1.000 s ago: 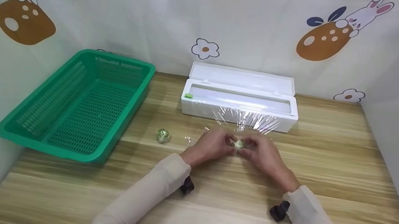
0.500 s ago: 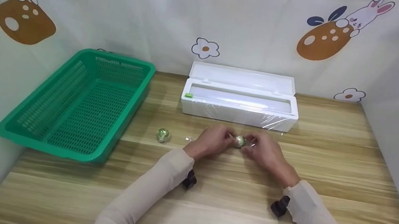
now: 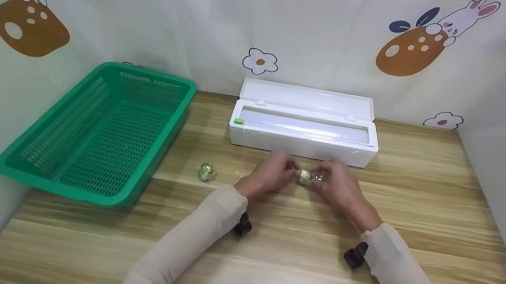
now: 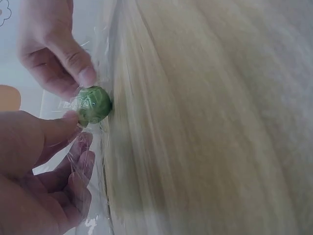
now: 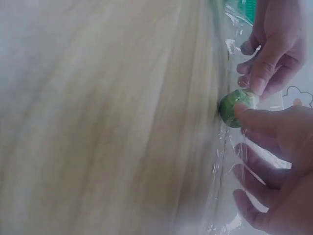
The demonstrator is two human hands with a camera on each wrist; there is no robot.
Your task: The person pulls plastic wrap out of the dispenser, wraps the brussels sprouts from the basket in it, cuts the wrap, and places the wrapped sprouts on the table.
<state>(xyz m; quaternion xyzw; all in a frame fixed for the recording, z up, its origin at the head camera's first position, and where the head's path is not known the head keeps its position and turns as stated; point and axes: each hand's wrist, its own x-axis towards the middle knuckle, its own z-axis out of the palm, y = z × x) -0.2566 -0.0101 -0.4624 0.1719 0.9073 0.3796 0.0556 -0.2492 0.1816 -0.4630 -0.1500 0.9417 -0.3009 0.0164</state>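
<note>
Between both hands, just in front of the white box, is a Brussels sprout with clear cling film around it. My left hand pinches it from the left, thumb and fingertips on its side. From the right, my right hand pinches the sprout, thumb against it in the right wrist view. Loose cling film spreads past the fingers in both wrist views. A second sprout, shiny with film, lies on the table to the left of the hands.
A white cling film dispenser stands at the back with its lid raised and a green slider at its left end. The green plastic basket is on the left. Patterned cloth walls border the wooden table.
Both hands have moved slightly away from me, toward the dispenser, carrying the sprout along and turning it. The taut bright creases of film in front of the dispenser have slackened.
</note>
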